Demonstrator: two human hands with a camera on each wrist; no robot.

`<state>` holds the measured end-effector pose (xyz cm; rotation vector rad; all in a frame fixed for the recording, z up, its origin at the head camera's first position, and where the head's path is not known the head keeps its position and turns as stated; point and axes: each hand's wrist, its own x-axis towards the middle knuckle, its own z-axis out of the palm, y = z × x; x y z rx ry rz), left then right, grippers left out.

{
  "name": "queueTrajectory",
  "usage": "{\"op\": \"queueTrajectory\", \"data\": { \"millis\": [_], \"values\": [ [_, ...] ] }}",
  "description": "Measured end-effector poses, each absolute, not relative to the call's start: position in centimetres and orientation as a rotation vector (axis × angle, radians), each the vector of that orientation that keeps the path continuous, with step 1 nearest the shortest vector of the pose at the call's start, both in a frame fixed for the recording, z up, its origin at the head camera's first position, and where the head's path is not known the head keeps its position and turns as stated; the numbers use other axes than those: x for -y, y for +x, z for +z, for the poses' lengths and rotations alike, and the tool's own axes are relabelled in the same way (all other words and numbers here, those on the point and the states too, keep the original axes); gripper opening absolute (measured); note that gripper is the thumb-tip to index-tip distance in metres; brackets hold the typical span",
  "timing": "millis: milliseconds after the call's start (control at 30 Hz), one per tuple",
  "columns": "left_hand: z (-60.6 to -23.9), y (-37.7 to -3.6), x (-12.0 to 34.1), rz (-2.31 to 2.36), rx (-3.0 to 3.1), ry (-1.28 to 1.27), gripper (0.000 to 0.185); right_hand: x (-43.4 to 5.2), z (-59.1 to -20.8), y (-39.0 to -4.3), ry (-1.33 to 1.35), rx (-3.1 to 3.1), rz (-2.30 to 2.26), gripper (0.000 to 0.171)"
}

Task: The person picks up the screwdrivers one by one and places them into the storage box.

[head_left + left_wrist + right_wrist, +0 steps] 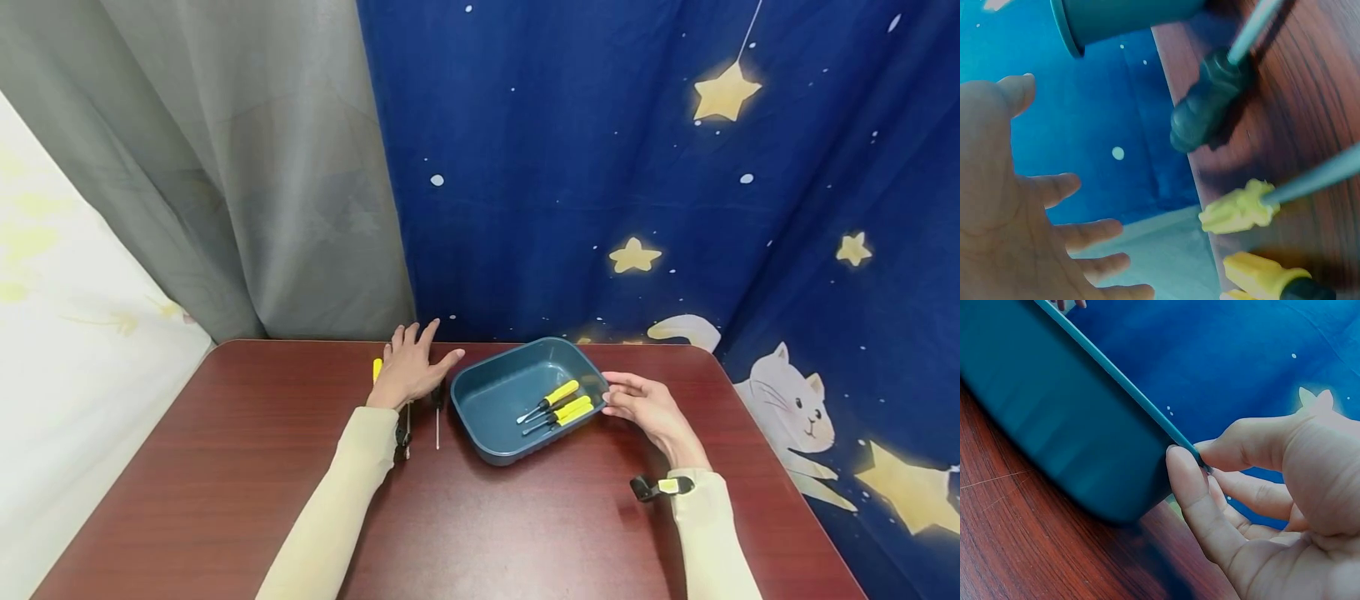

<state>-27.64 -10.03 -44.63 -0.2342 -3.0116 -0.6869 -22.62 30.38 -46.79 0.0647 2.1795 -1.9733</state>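
The right hand (648, 410) pinches the blue-green bin (491, 407) by its rim at the right end; inside lie yellow-handled screwdrivers (562, 392); more loose screwdrivers (1238, 209) lie on the table (465, 533), to the left of the bin; near those the left hand (408, 369) is spread wide, holding nothing; I judge the step in hand to be reaching for a loose one while the bin is steadied; that calls for curling the left fingers round a handle.

head: bright | tabletop (510, 533): glare | wrist views: slightly soft, dark shadows
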Motion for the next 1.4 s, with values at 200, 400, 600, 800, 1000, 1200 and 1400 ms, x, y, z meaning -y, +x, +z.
{"op": "queueTrajectory", "data": {
  "millis": [200, 400, 600, 800, 1000, 1200, 1400],
  "values": [
    [-44.7, -27.4, 11.4, -0.738, 3.014, -0.211, 0.089, -30.4, -46.8, -22.6, 0.043, -2.185, -1.974, 0.054],
    [-45.0, -27.4, 12.7, -0.712, 3.045, -0.179, 0.092, -30.4, -46.9, -22.7, 0.047, -2.182, -1.975, 0.054],
    [-45.0, -27.5, 14.1, -0.729, 3.090, -0.134, 0.092, -30.5, -46.9, -22.7, 0.045, -2.179, -1.979, 0.054],
    [-45.2, -27.7, 15.4, -0.808, 3.115, -0.084, 0.090, -30.5, -47.0, -22.6, 0.047, -2.173, -1.985, 0.054],
    [-45.6, -27.9, 17.0, -0.850, 3.133, -0.044, 0.086, -30.4, -46.9, -22.7, 0.050, -2.171, -1.988, 0.054],
    [-46.0, -27.9, 18.1, -0.918, 3.129, -0.023, 0.078, -30.4, -46.9, -22.6, 0.060, -2.181, -1.976, 0.053],
    [-46.3, -27.9, 18.8, -0.944, 3.122, -0.037, 0.070, -30.4, -47.0, -22.7, 0.080, -2.190, -1.971, 0.052]
  ]
}}
